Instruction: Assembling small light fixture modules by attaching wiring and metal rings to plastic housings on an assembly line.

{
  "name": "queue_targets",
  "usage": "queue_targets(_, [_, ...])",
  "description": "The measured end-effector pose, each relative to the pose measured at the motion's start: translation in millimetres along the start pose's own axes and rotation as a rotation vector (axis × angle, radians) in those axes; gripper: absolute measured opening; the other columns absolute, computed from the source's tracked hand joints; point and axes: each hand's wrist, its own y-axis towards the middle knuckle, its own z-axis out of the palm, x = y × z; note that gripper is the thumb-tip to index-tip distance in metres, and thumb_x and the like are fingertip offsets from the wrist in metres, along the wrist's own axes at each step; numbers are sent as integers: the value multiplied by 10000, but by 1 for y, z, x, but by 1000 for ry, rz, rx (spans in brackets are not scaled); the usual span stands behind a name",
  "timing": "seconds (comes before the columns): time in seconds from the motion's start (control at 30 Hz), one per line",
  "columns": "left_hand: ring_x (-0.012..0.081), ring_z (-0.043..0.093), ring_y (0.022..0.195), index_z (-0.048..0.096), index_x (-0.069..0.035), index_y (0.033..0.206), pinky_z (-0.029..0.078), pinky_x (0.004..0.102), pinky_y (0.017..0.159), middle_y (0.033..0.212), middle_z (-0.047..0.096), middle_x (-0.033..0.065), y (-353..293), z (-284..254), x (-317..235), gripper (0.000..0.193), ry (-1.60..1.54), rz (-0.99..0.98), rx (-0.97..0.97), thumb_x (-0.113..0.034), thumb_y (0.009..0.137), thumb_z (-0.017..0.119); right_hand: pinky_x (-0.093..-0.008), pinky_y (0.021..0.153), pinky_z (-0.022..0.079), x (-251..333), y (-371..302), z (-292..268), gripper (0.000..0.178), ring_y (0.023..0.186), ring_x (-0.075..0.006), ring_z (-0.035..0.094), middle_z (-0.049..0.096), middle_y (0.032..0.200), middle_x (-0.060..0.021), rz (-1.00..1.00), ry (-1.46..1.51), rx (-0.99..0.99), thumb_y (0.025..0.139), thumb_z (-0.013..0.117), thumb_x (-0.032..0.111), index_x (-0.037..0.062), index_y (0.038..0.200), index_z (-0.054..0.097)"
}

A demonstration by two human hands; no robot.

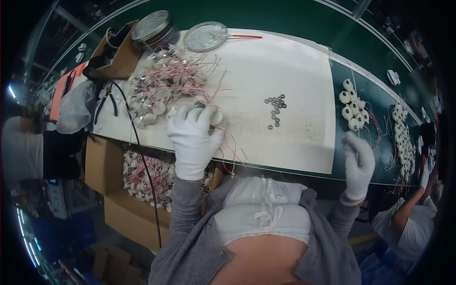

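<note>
1. Two gloved hands are at work: the left hand [194, 137] rests on the near edge of a pile of small white parts with pink wires [164, 90], its fingers curled down onto one or two pieces at about 12 o'clock from the wrist. Whether those fingers are truly pinched on a piece I cannot tell, as the glove hides it.
2. The right hand [358, 164] hovers off the white mat [285, 71], over the green tabletop [342, 156], fingers loosely together and seemingly holding nothing.
3. The wired parts look light and small; the round white bodies seem stiff, while the thin wires are limp and tangle readily, so pulling a lead would likely drag its neighbours.
4. The sounder grip is judged to be on the round body, thumb and forefinger across its sides, lifting straight up to free the wire.
5. A scatter of dark washers [276, 110] lies at 3 o'clock from the left hand, well apart; they look hard, slippery and easy to flick away.
6. More white parts [352, 107] sit at 12 o'clock from the right hand.
</note>
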Motion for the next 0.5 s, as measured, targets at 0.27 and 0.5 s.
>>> queue_targets(0.27, [335,667,1067,722,-139,1116,503,487,860,996,717,45,-44,-3,-3,397,-204,52,-54,-285,773,859,-439,735,543,103,35,131,440,784,-407,664,699,962,-184,-351,332,306,835,731,72,-41,1254,657])
queue_targets(0.5, [290,619,1240,708,-159,1287,418,464,1025,1119,696,-19,-54,-8,-21,569,-358,-42,-264,-304,751,830,-336,881,565,120,9,185,754,977,-197,697,704,1102,-92,221,1168,572,941,737,49,-13,1606,388])
